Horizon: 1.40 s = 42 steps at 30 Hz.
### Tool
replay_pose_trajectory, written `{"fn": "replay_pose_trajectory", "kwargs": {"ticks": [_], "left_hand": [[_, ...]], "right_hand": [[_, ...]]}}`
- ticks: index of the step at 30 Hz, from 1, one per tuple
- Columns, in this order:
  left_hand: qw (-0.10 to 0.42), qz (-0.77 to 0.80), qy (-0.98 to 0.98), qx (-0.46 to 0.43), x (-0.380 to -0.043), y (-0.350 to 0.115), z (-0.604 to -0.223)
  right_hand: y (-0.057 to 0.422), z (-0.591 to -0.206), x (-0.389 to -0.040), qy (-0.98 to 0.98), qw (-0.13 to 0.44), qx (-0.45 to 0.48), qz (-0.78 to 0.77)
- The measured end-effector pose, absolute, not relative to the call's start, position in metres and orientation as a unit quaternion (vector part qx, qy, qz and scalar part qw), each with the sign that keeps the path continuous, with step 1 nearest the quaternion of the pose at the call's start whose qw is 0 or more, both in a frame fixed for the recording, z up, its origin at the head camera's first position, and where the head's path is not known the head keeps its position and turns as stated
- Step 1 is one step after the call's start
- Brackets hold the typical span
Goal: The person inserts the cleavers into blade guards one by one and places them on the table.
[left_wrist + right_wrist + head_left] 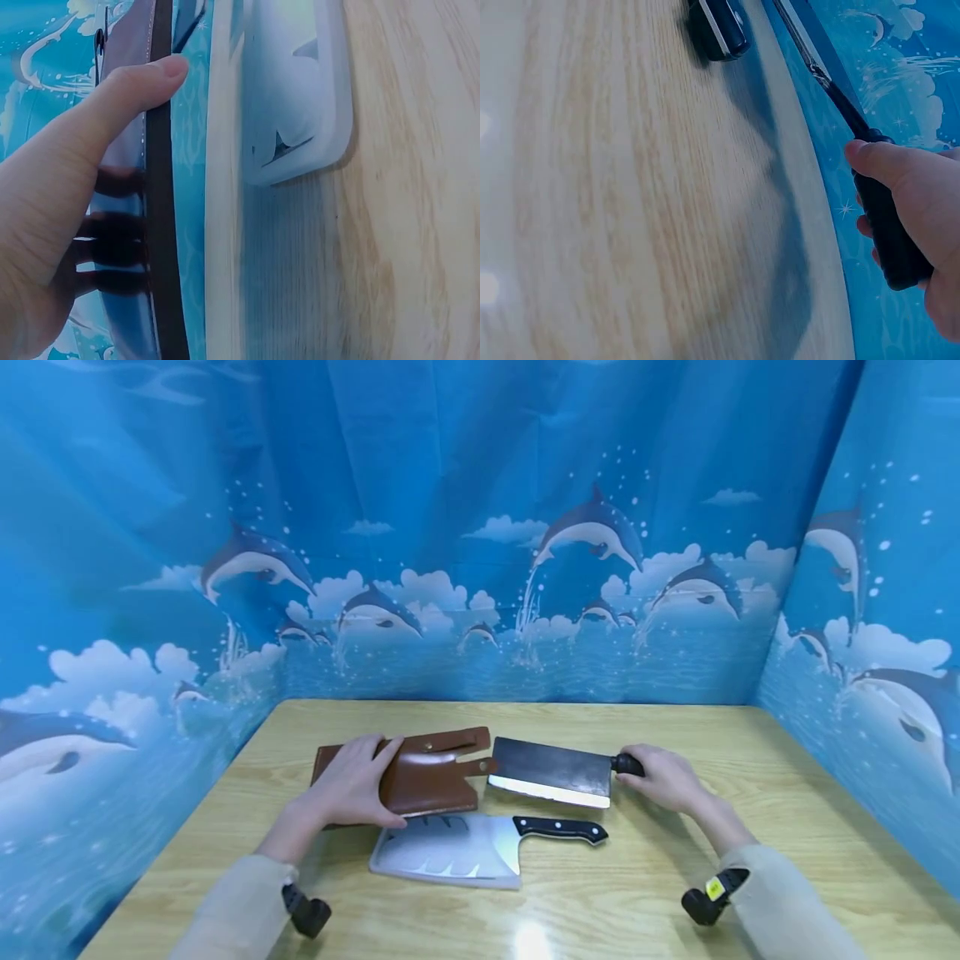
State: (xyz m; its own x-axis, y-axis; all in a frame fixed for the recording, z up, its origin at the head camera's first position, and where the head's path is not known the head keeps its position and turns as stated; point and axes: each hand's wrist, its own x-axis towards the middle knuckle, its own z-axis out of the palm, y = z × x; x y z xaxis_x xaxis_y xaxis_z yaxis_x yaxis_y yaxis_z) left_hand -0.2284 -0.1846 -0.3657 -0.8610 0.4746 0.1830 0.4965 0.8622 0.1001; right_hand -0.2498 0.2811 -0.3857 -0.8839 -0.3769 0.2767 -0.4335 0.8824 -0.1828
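My left hand (351, 783) holds a brown leather knife sheath (427, 781), fingers spread across its face and thumb at the near edge. In the left wrist view, the sheath's edge stands above the tabletop. My right hand (663, 777) grips the black handle (889, 225) of a dark cleaver (551, 768) with a bright cutting edge. Its blade points left, the far end right by the sheath's strap and notched opening. Nearer me, a second cleaver (465, 852) with a riveted black handle lies flat, its blade in a pale translucent cover (300, 97).
Everything is over a light wooden table (645, 893). Blue curtains (450, 527) printed with dolphins and clouds surround its back and sides. The second cleaver's handle (558, 829) extends rightward below the dark blade.
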Motion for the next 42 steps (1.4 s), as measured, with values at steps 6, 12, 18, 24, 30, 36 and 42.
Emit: {"fn": "replay_pose_trajectory", "kwargs": {"ticks": [6, 12, 18, 24, 30, 36, 42], "left_hand": [[0.098, -0.056, -0.955, -0.273, -0.229, -0.181, -0.367], [0.114, -0.039, -0.952, -0.282, -0.230, -0.180, -0.370], [0.124, -0.032, -0.949, -0.287, -0.231, -0.179, -0.373], [0.126, -0.032, -0.950, -0.283, -0.232, -0.178, -0.374], [0.128, -0.033, -0.948, -0.289, -0.232, -0.176, -0.373], [0.128, -0.033, -0.946, -0.295, -0.231, -0.173, -0.374], [0.115, -0.042, -0.944, -0.307, -0.232, -0.169, -0.374]], "right_hand": [[0.283, -0.381, -0.242, -0.956, 0.151, 0.221, 0.117], [0.280, -0.377, -0.235, -0.953, 0.167, 0.225, 0.120], [0.279, -0.377, -0.229, -0.951, 0.168, 0.229, 0.124], [0.275, -0.376, -0.225, -0.946, 0.180, 0.237, 0.125], [0.268, -0.374, -0.223, -0.937, 0.208, 0.256, 0.116], [0.261, -0.374, -0.223, -0.936, 0.214, 0.259, 0.107], [0.250, -0.372, -0.223, -0.935, 0.217, 0.262, 0.099]]}}
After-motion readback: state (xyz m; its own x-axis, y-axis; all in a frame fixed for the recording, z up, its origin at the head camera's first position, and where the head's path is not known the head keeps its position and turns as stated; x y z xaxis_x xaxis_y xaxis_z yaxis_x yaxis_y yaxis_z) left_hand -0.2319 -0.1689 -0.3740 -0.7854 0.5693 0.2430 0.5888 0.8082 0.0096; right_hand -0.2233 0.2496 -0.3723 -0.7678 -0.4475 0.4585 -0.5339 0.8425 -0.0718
